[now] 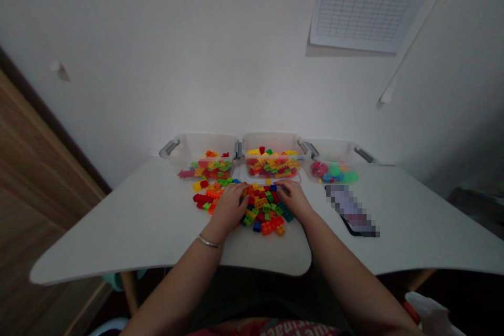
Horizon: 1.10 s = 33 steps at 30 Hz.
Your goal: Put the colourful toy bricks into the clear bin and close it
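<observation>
A spread pile of colourful toy building bricks [260, 203] lies near the front of the white table. My left hand [231, 203] rests over the pile's left part, fingers curved and thumb apart from them. The bricks beneath its palm are hidden. At the pile's far right side, my right hand [292, 197] reaches in with fingers and thumb spread. Its fingertips are beside a dark blue brick [273, 188]; whether they touch it is too small to tell. Red-orange bricks [272, 226] lie at the near edge of the pile.
Behind the pile stand three clear plastic bins: a left bin [208, 143] and a middle bin [271, 142] with bricks, and a right bin [334, 148] with colourful pieces. A phone [352, 211] lies on the white table [129, 226] at right. A wall rises behind.
</observation>
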Available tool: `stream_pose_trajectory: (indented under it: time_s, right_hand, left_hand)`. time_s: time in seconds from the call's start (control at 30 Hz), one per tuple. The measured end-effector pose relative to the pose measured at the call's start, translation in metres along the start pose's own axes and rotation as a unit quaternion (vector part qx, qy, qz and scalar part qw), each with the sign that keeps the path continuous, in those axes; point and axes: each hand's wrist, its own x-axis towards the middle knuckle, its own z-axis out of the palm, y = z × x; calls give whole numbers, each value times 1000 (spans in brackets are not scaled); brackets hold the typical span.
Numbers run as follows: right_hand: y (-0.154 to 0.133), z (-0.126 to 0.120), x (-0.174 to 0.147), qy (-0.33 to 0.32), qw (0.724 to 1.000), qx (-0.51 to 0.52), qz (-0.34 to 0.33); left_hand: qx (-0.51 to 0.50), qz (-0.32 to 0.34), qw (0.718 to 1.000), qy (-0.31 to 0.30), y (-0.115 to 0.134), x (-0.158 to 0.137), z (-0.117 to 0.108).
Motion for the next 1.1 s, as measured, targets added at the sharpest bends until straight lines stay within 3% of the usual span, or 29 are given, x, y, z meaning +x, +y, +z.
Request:
stream_pose_trajectory:
  time_s: [0.3,0.7,1.0,1.1]
  right_hand:
    - [9,6,-3,-15,1000,-21,3]
    - [2,-12,-12,6,994,-102,-31]
    - [-1,-15,-11,11,994,-103,19]
    - [-2,-15,-12,-5,994,-113,5]
  left_hand:
    - [-1,-4,1000,10,0,0,1]
    - [-5,4,1000,6,0,0,0]
    - [-8,1,1000,3,1,0,-2]
    - [-8,0,1000,5,0,0,-1]
